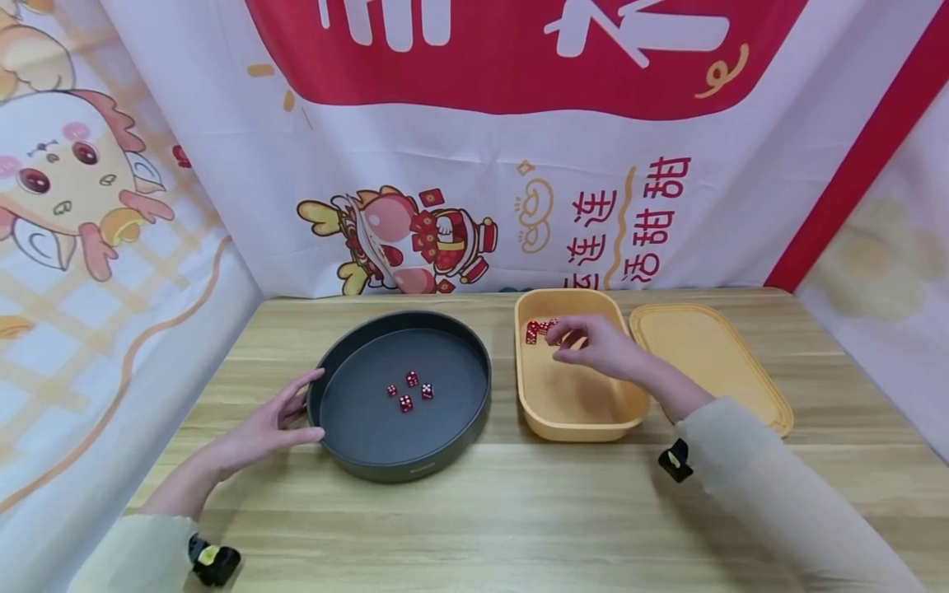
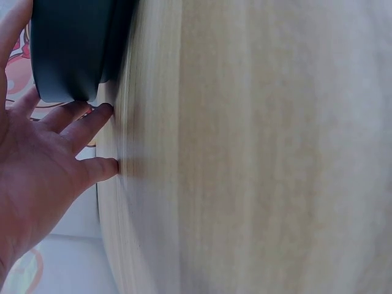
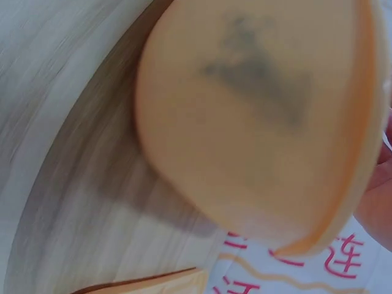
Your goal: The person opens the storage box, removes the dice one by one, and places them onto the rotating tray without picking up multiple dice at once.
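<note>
A dark grey round pan stands on the table, with several small red dice lying on its bottom. My left hand is at the pan's left side, fingers spread and fairly straight against its wall; in the left wrist view, the left hand touches the pan low down. Above an orange rectangular container, my right hand hangs with bent fingers, thumb and index apart. Red dice lie at the container's far end, close to those fingertips. The right wrist view shows mostly the container's outer wall.
An orange lid lies to the right of the container, under my right forearm. The wooden table ends at a printed cloth backdrop. Cloth also hangs along the left and right sides.
</note>
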Available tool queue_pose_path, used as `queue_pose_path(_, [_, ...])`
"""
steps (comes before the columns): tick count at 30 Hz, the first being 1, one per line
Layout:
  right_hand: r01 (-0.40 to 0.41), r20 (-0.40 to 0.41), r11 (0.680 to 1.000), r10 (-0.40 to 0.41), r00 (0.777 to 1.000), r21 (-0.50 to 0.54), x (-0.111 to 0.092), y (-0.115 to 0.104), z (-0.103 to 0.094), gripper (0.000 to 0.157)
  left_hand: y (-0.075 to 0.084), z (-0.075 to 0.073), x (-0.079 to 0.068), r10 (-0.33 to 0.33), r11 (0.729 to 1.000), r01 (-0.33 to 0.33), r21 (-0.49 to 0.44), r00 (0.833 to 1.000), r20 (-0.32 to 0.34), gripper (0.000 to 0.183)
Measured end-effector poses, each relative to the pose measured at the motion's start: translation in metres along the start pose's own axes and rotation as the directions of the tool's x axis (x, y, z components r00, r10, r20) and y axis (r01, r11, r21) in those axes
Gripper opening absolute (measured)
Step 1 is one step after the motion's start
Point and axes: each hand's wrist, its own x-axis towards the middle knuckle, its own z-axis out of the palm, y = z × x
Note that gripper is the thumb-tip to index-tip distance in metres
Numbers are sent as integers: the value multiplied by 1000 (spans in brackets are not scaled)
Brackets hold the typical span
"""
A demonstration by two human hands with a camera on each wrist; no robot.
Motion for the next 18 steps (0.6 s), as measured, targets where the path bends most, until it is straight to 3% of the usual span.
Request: queue_pose_path(18, [-27,32,998,29,999,-52,3,37,-12,30,2,0,1,-9,1000,9,3,1000,4,87])
